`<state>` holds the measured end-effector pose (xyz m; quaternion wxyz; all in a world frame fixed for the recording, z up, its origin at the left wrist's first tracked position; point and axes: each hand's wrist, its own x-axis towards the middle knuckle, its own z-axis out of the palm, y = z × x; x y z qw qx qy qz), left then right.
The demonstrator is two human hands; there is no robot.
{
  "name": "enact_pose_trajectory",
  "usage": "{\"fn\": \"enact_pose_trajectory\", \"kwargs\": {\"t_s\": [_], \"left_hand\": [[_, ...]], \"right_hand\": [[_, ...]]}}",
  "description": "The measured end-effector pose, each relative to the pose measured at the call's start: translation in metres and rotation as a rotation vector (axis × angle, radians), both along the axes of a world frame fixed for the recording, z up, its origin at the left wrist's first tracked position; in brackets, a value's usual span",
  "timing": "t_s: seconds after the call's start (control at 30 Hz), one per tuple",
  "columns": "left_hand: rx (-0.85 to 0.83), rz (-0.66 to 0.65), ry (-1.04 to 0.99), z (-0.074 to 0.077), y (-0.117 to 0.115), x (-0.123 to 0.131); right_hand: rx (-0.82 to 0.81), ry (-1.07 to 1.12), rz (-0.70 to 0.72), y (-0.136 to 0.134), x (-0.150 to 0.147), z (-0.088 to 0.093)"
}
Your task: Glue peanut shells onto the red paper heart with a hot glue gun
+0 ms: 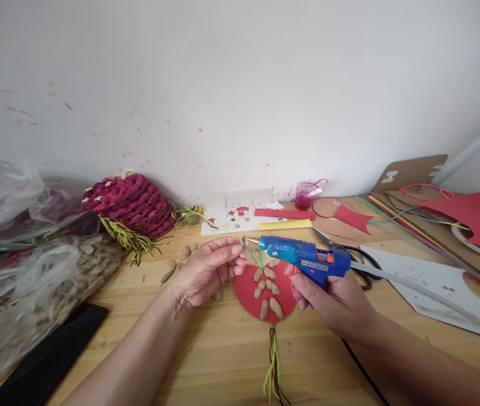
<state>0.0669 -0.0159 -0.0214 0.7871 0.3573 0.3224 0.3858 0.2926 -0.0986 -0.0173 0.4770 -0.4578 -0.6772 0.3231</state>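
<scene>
My left hand (208, 269) pinches a small peanut shell (244, 245) between thumb and fingertips, just above a red paper disc (248, 290). My right hand (333, 301) grips a blue hot glue gun (303, 256), its nozzle touching the held shell. The disc lies on the wooden table (206, 349) and carries several peanut shells (267, 290) in two slanting rows, a green loop at its top and a tassel of green and brown threads (274, 369) below.
Loose peanuts (178, 265) lie left of my hand. A magenta woven craft (132, 206) sits at the wall, clear bags of peanuts (37, 276) at far left. Scissors (356, 262), a star sticker sheet (235, 217), red and yellow strips, cardboard and coloured paper fill the right.
</scene>
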Motion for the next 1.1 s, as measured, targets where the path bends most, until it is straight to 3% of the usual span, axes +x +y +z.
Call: {"fn": "enact_pose_trajectory", "kwargs": {"t_s": [0.7, 1.1], "left_hand": [[0.011, 0.016, 0.003, -0.0001, 0.0001, -0.0007], [0.006, 0.008, 0.007, -0.0031, 0.0, -0.0013]], "right_hand": [[0.13, -0.123, 0.002, -0.001, 0.0021, 0.0003], [0.089, -0.143, -0.008, -0.0028, 0.0043, -0.0043]]}}
